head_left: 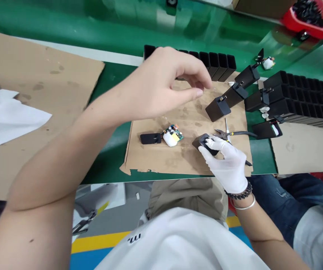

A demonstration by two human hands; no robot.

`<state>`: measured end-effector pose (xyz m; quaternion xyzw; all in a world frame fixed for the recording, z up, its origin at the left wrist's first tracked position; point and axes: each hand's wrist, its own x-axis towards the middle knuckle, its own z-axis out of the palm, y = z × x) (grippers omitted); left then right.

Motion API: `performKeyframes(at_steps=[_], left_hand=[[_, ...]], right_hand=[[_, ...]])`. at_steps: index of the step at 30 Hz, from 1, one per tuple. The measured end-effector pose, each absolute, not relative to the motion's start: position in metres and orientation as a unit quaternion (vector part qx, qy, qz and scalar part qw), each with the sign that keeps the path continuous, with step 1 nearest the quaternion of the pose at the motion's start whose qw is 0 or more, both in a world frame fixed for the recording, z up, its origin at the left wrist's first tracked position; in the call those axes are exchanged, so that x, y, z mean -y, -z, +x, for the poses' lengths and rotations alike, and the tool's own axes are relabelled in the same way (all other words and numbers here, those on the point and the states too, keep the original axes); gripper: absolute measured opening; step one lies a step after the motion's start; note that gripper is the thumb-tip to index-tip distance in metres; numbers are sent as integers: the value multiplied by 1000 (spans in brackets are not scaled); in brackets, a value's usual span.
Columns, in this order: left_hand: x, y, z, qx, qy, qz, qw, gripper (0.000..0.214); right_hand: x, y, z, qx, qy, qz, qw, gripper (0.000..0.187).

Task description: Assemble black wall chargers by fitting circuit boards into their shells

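Note:
My right hand (pixel 226 159), in a white glove, grips a black charger housing (pixel 196 142) near the front of a cardboard sheet, fingers pressed over its top. Above the sheet hangs my bare left hand (pixel 175 82), thumb and curled fingers apart, with nothing visible between them. A circuit board (pixel 175 134) with white filler and a black end cap (pixel 150 138) attached lies on the cardboard. Diagonal cutters (pixel 236 133) lie beside my right hand, partly covered by it. Several black chargers with plug prongs, such as one charger (pixel 218 109), stand to the right of my left hand.
A row of open black housings (pixel 213 63) stands at the back, partly behind my left hand. Stacked housings (pixel 305 93) fill the right side. A red bin (pixel 309 18) holds small black parts. White cloth (pixel 6 112) lies left. A person in jeans (pixel 291 198) sits at right.

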<state>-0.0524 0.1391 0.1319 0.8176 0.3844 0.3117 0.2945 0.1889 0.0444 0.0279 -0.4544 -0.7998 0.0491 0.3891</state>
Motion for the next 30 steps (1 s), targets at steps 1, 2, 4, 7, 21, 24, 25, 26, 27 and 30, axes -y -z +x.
performKeyframes(at_steps=[1,2,4,7,21,24,25,26,27,30], left_hand=[[-138,-132,-51,-389,-304,816,301,24],[-137,-131,-49,-395,-293,815,307,23],[-135,-131,-45,-396,-272,819,312,22],[-132,-133,-42,-386,-263,826,316,23],[-151,-112,-48,-407,-253,793,376,28],[-154,-116,-52,-376,-249,786,423,31],[-155,-117,-53,-365,-248,785,435,32],[-155,-119,-54,-356,-248,783,445,33],[-154,-121,-54,-350,-248,781,454,33],[-152,-122,-53,-335,-251,773,477,30]], right_hand=[[-44,-29,189,798,-55,-457,389,19],[-43,-30,189,792,-55,-464,394,21],[-41,-32,188,773,-43,-484,407,24],[-42,-25,187,776,-15,-478,411,20],[-76,-54,204,495,-571,-483,443,33],[-74,-61,202,428,-694,-418,401,33],[-73,-63,202,415,-713,-407,391,32],[-71,-65,201,403,-726,-400,389,30],[-70,-67,199,388,-737,-392,391,28],[-69,-73,193,314,-777,-362,408,23]])
